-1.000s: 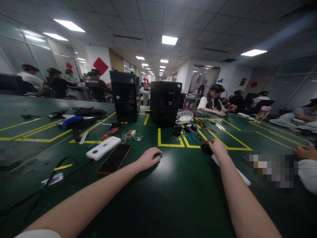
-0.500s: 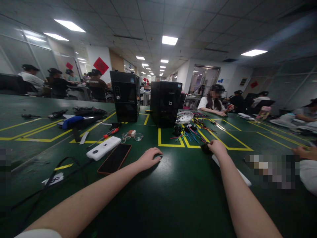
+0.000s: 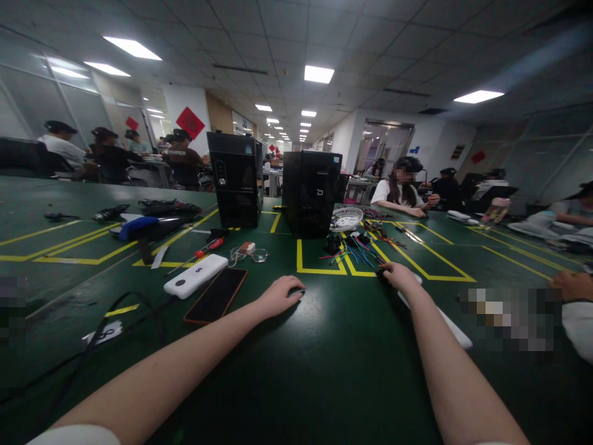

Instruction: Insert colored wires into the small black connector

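My left hand (image 3: 280, 295) rests palm down on the green table (image 3: 333, 358), fingers curled together over a small dark thing at its fingertips that I cannot make out. My right hand (image 3: 401, 276) is closed round a small black part (image 3: 382, 271), mostly hidden by the fingers, at the near edge of a heap of coloured wires (image 3: 356, 253). A white flat object (image 3: 451, 330) lies under my right forearm. A phone with a dark screen (image 3: 214, 295) and a white power bank (image 3: 195, 275) lie left of my left hand.
Two black computer towers (image 3: 235, 179) (image 3: 311, 193) stand upright behind the wires, with a white basket (image 3: 346, 218) beside them. Glasses (image 3: 248, 252), a red screwdriver (image 3: 208, 247) and a black cable (image 3: 130, 309) lie at left. Another person's hand (image 3: 572, 285) rests at right; other people sit around.
My right hand has shifted slightly left and closed further over the black part, which shows less. My left hand has stayed in place.
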The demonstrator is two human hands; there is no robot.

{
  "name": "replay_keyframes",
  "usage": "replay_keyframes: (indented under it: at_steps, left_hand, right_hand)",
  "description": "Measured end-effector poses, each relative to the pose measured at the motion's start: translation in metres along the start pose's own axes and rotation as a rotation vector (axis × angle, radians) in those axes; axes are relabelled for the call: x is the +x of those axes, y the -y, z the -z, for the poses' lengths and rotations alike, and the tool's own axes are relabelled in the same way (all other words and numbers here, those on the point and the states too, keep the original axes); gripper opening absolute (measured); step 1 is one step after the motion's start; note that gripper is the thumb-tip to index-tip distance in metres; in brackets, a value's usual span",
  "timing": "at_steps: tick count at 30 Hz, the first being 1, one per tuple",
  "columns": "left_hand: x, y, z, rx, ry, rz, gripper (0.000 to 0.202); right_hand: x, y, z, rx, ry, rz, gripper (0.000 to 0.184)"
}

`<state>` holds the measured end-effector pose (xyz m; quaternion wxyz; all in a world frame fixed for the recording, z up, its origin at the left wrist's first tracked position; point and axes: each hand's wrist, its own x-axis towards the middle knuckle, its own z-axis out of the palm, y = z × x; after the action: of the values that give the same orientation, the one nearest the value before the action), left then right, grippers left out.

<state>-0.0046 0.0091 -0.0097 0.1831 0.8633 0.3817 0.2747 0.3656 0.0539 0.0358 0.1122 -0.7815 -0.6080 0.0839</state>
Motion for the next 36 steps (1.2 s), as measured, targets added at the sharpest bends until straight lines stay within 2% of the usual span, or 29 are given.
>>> replay_keyframes:
  at_steps: [3,9,13,22,29,36]
  left_hand:
    - [0.0,0.001,0.0,-0.003,0.0,0.002,0.022]
    - [0.0,0.001,0.001,-0.005,0.01,0.003,0.022]
    - [0.0,0.001,0.0,0.023,0.0,0.003,0.02]
    - [0.0,-0.003,0.002,0.017,0.013,0.013,0.022]
    - [0.0,-0.004,0.002,0.015,0.019,0.018,0.022]
    - [0.0,-0.005,0.003,0.014,0.012,0.012,0.022]
  right_hand:
    - [-0.002,0.0,0.0,0.066,0.027,-0.025,0.041]
    - [0.002,-0.011,0.006,0.138,-0.09,-0.101,0.04]
    - [0.004,-0.023,0.011,0.116,-0.112,-0.141,0.038]
    - [0.006,-0.029,0.005,0.176,-0.082,-0.067,0.038]
    - [0.007,-0.03,0.004,0.123,-0.039,-0.052,0.038]
    - [0.01,-0.033,0.002,0.061,-0.07,-0.019,0.039]
